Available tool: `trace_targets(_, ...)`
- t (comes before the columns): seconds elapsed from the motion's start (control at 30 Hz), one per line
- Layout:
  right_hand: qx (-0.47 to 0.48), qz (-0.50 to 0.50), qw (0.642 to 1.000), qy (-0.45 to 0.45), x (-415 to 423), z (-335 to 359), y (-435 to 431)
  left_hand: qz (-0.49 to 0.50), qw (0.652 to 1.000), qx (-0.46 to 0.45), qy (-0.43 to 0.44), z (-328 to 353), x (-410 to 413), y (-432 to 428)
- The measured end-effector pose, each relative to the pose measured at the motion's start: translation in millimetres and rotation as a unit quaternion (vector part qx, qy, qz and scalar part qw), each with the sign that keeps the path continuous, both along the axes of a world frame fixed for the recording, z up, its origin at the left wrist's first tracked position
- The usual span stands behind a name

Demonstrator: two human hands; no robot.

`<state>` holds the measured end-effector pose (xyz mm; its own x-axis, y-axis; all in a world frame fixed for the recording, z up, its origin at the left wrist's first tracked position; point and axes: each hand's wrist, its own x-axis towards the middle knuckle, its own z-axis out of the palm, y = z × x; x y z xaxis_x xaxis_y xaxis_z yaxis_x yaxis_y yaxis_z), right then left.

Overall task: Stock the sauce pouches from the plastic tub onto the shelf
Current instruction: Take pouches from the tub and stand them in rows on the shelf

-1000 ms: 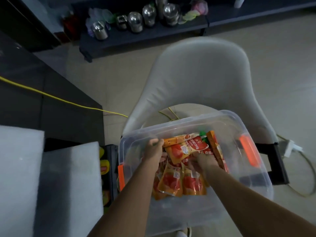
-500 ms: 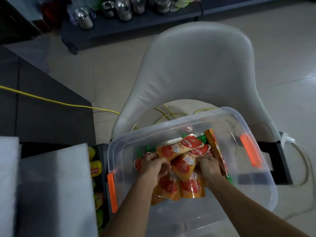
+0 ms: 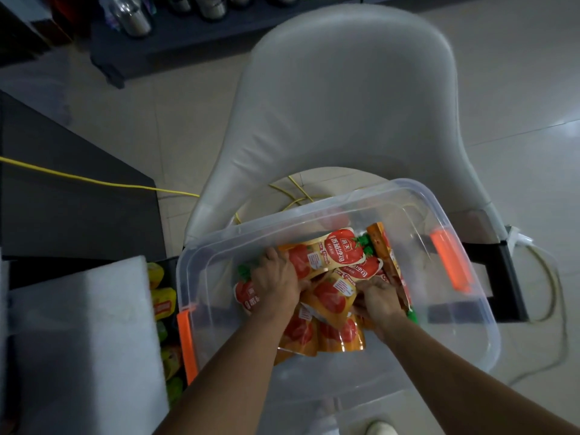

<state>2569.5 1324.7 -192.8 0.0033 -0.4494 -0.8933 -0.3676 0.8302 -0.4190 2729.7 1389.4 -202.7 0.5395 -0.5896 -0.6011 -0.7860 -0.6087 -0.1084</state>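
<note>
Deeper in, left hand (image 3: pixel 276 281), right hand (image 3: pixel 378 301) clutch about seven pouches (image 3: pixel 332 252), one tub (image 3: pixel 455 340).

We record the visible body parts as two arms and one foot. The left forearm (image 3: pixel 232 365) and the right forearm (image 3: pixel 455 375) are uncovered along their whole visible length, down to the wrist. The left hand (image 3: pixel 276 284) and the right hand (image 3: pixel 378 301) are likewise bare. We note one shoe (image 3: pixel 381 430) with a pale, rounded toe. Only its tip shows, so we cannot tell its material or which foot it belongs to.
</note>
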Motion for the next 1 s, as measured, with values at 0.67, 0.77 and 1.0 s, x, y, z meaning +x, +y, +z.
trace_targets(0.67,0.017,-0.064,0.998,-0.013,0,7,5,0.524,0.721,-0.196,0.409,18,6,-3)
trace_targets(0.77,0.023,-0.086,0.996,-0.009,-3,3,7,0.384,0.834,-0.083,0.388,20,7,-8)
trace_targets(1.0,0.023,-0.104,0.994,-0.030,-5,-4,5,0.290,0.869,-0.097,0.389,17,-27,-23)
